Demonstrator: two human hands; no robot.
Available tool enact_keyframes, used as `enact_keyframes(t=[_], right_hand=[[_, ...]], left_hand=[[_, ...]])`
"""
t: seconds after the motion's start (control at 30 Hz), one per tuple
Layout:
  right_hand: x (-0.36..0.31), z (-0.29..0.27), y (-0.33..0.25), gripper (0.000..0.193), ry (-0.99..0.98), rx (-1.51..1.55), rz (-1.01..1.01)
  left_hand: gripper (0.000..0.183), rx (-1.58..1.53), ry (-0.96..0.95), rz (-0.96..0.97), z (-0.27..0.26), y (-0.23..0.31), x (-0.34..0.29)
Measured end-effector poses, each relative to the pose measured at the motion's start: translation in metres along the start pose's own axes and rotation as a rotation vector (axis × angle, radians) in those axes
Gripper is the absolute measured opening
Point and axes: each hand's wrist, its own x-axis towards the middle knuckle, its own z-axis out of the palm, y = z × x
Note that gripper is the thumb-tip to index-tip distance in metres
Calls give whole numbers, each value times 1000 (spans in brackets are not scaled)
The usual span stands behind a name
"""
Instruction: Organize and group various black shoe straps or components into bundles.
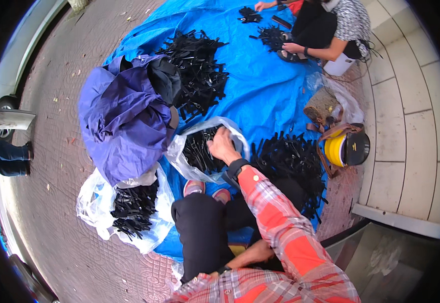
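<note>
- The left hand (pixel 252 255) lies across the lap of the black trousers (pixel 199 232), partly covered by the plaid sleeve (pixel 290 230); I cannot tell whether it is spread or closed.
- By the blue tarp's (pixel 252 96) near left edge, a second plastic bag (pixel 96 202) lies open around black strips (pixel 136 204).
- Beyond the shoes (pixel 194 187), the right hand (pixel 222 145) reaches into a clear plastic bag (pixel 179 156), fingers bent down over black strap pieces (pixel 202 149); whether it pinches one, I cannot tell.
- A loose black pile (pixel 290 159) spreads toward the tarp's right edge, with a yellow-and-black container (pixel 345 148) beside that edge.
- Purple cloth (pixel 124 121) is heaped at the left edge.
- Just past it lies a larger black heap (pixel 197 73).
- At the far right corner, a co-worker (pixel 326 35) sits with hands near a small black pile (pixel 270 38).
</note>
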Motion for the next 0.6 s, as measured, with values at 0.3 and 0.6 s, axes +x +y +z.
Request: enact_keyframes(t=[0.3,0.6], right_hand=[[-264,-188,58,23,59,498,-508],[-433,-131,176,24,331,459,-402]], left_hand=[[19,-778,184,-33,-11,43,3],[18,-893,182,-116,29,38,13]])
